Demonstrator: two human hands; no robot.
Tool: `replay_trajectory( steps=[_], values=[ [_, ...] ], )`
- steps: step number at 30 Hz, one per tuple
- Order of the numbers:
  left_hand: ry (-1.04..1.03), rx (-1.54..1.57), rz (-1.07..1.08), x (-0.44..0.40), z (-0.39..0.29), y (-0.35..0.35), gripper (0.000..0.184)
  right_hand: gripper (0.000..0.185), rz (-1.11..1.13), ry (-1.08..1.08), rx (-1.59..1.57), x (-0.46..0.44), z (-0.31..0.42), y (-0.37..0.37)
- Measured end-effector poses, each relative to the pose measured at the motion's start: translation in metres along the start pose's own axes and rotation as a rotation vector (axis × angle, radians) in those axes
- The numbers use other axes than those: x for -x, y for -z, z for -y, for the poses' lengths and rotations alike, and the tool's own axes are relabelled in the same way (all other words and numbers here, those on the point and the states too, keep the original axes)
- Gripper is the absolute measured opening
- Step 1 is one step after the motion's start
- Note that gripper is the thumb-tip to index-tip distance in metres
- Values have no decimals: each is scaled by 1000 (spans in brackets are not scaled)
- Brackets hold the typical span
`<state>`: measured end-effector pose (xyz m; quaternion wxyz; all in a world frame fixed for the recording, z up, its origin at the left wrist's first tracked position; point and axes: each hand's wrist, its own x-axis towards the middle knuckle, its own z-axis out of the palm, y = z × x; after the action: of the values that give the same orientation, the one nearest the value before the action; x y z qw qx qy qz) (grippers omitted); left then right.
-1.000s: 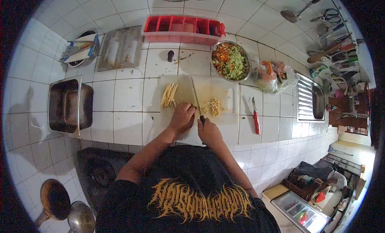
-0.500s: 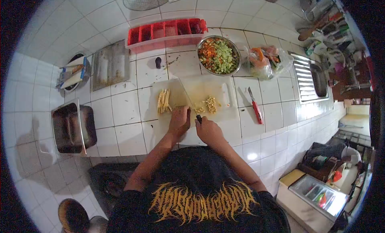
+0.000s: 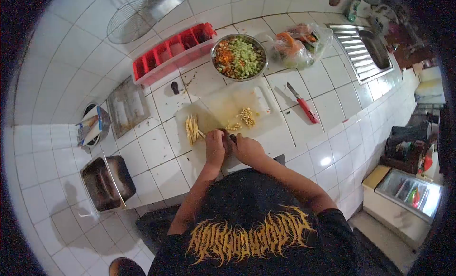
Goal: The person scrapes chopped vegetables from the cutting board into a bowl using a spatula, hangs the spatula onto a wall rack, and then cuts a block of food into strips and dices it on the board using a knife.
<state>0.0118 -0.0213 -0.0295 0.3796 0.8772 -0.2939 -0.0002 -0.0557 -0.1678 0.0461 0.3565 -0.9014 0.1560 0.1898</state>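
My right hand is wrapped round the black handle of a large knife, whose blade points up and left over the cutting board. Beside it, my left hand has its fingers bent together at the board's near edge; what they hold is too small to make out. Pale yellow sticks lie left of the blade. To its right is a pile of small pale cut pieces, with a few more nearer the handle.
Behind the board stand a bowl of diced vegetables, a red sectioned container and a plastic bag of vegetables. A red-handled knife lies to the right. A metal pan is at the left, a sink at the far right.
The whole view has turned, so the counter now slants up to the right. My hands stay close together at the board's near edge, with the large knife still in my right hand.
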Motion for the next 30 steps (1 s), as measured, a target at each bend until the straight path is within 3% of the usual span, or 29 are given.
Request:
replay_trajectory(
  steps=[6, 12, 22, 30],
  values=[
    [-16, -18, -105, -1, 0, -6, 14, 44, 12, -6, 9, 9, -3, -1],
    [1, -3, -25, 1, -6, 1, 15, 44, 54, 17, 30, 4, 0, 7],
    [-80, -54, -95, 4, 8, -7, 22, 43, 8, 28, 2, -6, -12, -14],
    [85, 48, -44, -3, -10, 3, 17, 44, -104, -134, -44, -8, -36, 18]
  ],
)
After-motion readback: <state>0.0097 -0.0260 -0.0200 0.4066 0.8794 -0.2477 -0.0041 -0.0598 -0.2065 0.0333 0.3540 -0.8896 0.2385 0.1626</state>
